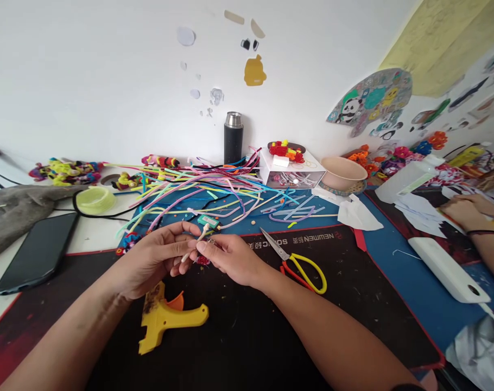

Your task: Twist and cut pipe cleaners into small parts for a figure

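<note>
My left hand (161, 258) and my right hand (233, 258) meet over the near edge of the dark mat (247, 326). Between the left fingertips is a short cream-white pipe cleaner (203, 232), its lower end poking out below them. The right thumb and forefinger are pinched against the same small piece, and what else they grip is hidden. A dark red fuzzy bit (203, 261) shows just beneath the fingertips; whether it is attached cannot be told. Below the left hand lies a yellow hot glue gun (173, 317) with an orange trigger. Scissors (298, 266) with yellow and red handles rest open-bladed to the right.
Loose coloured pipe cleaners (190, 187) cover the back of the table, before a black flask (233, 138) and a white box (291, 174). A phone (37, 252) lies left. At right are a white device (446, 269) and another person's hand (461, 212).
</note>
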Demonstrator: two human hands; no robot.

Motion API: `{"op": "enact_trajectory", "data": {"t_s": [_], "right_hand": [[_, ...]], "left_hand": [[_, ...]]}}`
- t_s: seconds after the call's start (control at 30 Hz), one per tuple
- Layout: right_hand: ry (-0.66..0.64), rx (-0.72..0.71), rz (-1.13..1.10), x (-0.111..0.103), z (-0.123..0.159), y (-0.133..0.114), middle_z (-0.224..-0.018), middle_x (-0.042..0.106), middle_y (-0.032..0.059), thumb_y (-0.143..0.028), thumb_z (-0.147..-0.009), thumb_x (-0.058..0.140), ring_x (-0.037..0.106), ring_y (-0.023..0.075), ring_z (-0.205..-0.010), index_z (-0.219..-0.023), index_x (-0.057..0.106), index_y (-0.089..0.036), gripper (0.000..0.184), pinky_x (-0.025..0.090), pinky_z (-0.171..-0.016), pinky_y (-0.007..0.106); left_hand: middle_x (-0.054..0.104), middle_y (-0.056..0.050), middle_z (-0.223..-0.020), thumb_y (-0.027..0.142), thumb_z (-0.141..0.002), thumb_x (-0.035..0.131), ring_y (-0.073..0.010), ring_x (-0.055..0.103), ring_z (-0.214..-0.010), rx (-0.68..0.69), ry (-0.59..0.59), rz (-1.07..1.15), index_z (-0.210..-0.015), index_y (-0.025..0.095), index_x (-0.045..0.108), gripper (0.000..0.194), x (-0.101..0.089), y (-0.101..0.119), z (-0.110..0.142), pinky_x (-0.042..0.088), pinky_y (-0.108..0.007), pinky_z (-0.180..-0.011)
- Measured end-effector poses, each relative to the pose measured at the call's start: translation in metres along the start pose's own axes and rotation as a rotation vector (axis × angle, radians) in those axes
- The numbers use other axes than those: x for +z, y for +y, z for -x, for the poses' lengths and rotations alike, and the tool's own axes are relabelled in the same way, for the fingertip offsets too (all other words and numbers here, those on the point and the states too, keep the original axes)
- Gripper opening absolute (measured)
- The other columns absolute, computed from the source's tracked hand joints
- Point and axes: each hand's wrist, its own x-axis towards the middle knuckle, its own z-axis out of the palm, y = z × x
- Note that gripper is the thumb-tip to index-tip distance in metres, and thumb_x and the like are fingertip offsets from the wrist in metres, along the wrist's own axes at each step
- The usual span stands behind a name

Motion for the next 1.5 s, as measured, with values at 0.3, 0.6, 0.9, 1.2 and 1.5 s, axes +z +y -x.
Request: {"op": "enact_trajectory", "data": {"t_s": [0.3,0.6,0.9,1.2,1.5], "right_hand": [[0.128,0.023,0.024,0.000,-0.004,0.004,-0.062,0.043,-0.0057,-0.071,-0.100,0.058,0.039,0.0126,-0.059,-0.075,0.050,-0.023,0.055,0.027,-0.058,0.029],[0.196,0.003,0.141,-0.001,-0.004,0.000,-0.064,0.042,-0.0058,-0.060,-0.101,0.058,0.038,0.0120,-0.061,-0.068,0.043,-0.023,0.052,0.027,-0.059,0.030],[0.161,0.083,0.234,0.004,0.001,-0.012,-0.062,0.045,-0.0060,-0.041,-0.100,0.058,0.039,0.0119,-0.060,-0.067,0.047,-0.022,0.040,0.025,-0.059,0.031],[0.165,0.090,0.216,0.007,0.001,-0.014,-0.060,0.046,-0.0065,-0.031,-0.097,0.058,0.039,0.0115,-0.058,-0.065,0.049,-0.021,0.035,0.026,-0.058,0.030],[0.162,0.080,0.223,0.008,0.001,-0.007,-0.061,0.042,-0.0062,-0.037,-0.097,0.058,0.038,0.0118,-0.059,-0.066,0.042,-0.022,0.038,0.025,-0.058,0.031]], "left_hand": [[0.072,-0.001,-0.072,0.042,-0.071,0.102,-0.0108,0.058,-0.051,0.006,-0.020,-0.041,-0.104,0.019,0.067,0.053,-0.003,-0.002,-0.001,0.042,-0.017,-0.044],[0.057,0.006,-0.060,0.040,-0.077,0.097,-0.0057,0.042,-0.046,0.036,-0.022,0.020,-0.097,0.019,0.066,0.042,-0.007,-0.006,-0.001,0.028,-0.017,-0.043],[0.053,0.006,-0.059,0.040,-0.072,0.099,-0.0047,0.034,-0.046,0.036,0.010,0.069,-0.094,0.019,0.066,0.044,-0.005,-0.003,0.000,0.020,-0.020,-0.046],[0.051,0.007,-0.060,0.035,-0.077,0.092,-0.0047,0.031,-0.046,0.019,-0.021,0.067,-0.094,0.020,0.063,0.037,-0.003,-0.001,0.001,0.019,-0.020,-0.047],[0.050,0.006,-0.061,0.035,-0.076,0.092,-0.0048,0.031,-0.047,0.003,-0.033,0.085,-0.093,0.019,0.064,0.036,-0.003,-0.003,0.000,0.016,-0.021,-0.048]]}}
